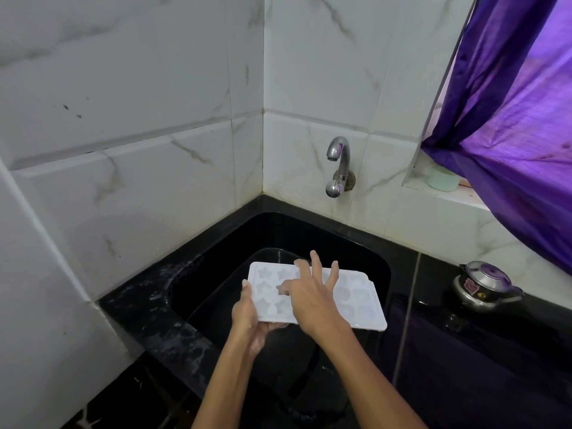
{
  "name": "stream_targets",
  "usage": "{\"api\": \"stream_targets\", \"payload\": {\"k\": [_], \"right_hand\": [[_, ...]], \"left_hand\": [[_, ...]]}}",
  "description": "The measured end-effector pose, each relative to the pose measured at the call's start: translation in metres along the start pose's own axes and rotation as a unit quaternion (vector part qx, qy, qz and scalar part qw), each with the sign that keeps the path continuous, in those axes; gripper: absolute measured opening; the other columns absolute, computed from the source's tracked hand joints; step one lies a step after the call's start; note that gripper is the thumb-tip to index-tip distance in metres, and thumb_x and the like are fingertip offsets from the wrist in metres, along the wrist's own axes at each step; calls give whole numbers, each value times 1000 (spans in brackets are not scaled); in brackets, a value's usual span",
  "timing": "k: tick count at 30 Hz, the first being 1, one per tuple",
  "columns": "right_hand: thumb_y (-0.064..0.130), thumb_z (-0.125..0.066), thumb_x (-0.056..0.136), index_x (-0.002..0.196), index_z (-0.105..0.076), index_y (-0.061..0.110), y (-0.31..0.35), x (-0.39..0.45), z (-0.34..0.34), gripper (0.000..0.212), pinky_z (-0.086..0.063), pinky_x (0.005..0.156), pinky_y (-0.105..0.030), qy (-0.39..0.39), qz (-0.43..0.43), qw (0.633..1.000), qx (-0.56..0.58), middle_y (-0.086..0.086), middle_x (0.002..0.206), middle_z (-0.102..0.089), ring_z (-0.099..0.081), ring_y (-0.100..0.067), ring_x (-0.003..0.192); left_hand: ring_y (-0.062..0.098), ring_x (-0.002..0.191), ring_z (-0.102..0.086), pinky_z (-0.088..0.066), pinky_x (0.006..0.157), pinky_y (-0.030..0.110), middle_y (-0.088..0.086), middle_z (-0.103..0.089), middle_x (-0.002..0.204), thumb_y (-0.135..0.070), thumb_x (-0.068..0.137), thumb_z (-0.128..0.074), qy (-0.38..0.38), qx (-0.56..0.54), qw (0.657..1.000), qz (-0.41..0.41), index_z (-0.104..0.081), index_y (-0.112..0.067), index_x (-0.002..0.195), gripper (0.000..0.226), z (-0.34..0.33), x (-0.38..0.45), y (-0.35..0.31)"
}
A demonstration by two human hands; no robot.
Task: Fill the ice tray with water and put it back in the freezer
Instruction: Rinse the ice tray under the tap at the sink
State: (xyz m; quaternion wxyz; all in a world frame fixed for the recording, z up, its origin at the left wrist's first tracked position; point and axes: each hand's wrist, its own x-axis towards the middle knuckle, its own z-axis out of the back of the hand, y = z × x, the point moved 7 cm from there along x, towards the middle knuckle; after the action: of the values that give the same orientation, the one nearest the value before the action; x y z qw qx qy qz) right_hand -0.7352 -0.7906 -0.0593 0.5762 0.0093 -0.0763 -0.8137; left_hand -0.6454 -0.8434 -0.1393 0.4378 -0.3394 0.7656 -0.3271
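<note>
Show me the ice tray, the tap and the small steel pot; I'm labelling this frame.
ice tray (359, 300): head view, on its bare right-hand moulds.
tap (339, 150): head view, on the curved spout.
small steel pot (486, 281): head view, on its lid.

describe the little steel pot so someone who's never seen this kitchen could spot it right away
Start at the black sink in the corner and follow the black counter to the right, under the purple curtain. The small steel pot sits there near the wall, the only shiny lidded vessel, with a knobbed lid and stickers on its side.
</note>
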Motion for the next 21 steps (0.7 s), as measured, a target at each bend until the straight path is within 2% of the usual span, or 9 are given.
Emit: {"api": "stream_targets", "payload": {"k": [11,16,21], "right_hand": [[5,-67,83,124,-60,30,0,0,-5,48,23,104,-59,-11,1,1000,8,-9,156,-15,13,-33,145],[0,-68,80,119,-63,27,0,1,-2,48,23,104,-60,-13,1,1000,-1,-10,154,-18,12,-34,145],[-2,-64,82,118,-63,25,1,2,-2,45,22,105,-60,0,5,1000,-1,-10,153,-20,12,-34,145]], "left_hand": [[33,71,-72,-58,65,49,13,-75,79,-49,98,-31,3,4,1000,-11,-62,-13,96,47,2,2,-1],[32,71,-72,-57,57,42,12,-75,78,-49,98,-31,1,4,1000,-9,-62,-13,96,47,2,2,-1],[33,71,-72,-57,61,44,13,-75,79,-49,98,-31,1,4,1000,-7,-62,-12,96,49,1,1,-1]]}}
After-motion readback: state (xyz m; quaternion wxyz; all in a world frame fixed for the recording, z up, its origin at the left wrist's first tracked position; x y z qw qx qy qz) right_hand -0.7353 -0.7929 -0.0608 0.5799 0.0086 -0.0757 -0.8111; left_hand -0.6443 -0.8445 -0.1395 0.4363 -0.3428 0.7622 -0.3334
